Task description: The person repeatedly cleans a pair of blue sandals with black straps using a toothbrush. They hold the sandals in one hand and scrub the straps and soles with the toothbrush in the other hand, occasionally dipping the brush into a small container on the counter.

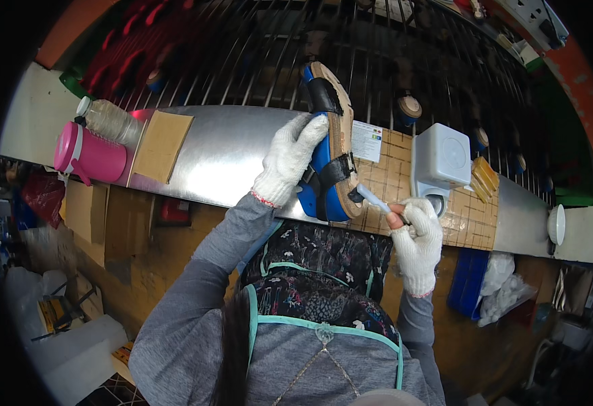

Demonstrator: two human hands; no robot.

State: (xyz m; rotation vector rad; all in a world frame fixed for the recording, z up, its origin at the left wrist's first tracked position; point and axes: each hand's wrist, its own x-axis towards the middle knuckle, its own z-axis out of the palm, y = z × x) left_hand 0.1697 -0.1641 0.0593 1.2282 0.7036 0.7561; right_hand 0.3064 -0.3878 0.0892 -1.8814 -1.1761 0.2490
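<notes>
My left hand (288,157), in a white knit glove, grips a black-strapped sandal (341,139) by its side. The sandal is tilted up on edge, its tan sole edge toward the right, with a blue shoe last (321,157) inside it. In my right hand (418,240), also gloved but with bare thumb and fingertip showing, a small brush (373,199) with a pale handle is pinched. The brush's dark tip is at the sandal's lower right end, touching or very near the sole edge. Behind my right hand stands a white plastic container (443,155) with a dark round opening low on it.
A metal-topped bench (222,149) carries a brown gridded board (394,179), a printed card (367,141), and yellow pads (484,180). Cardboard (163,145), a pink jug (83,152) and a clear bottle (110,120) sit left. Beyond, more lasted shoes (409,107) rest among metal bars.
</notes>
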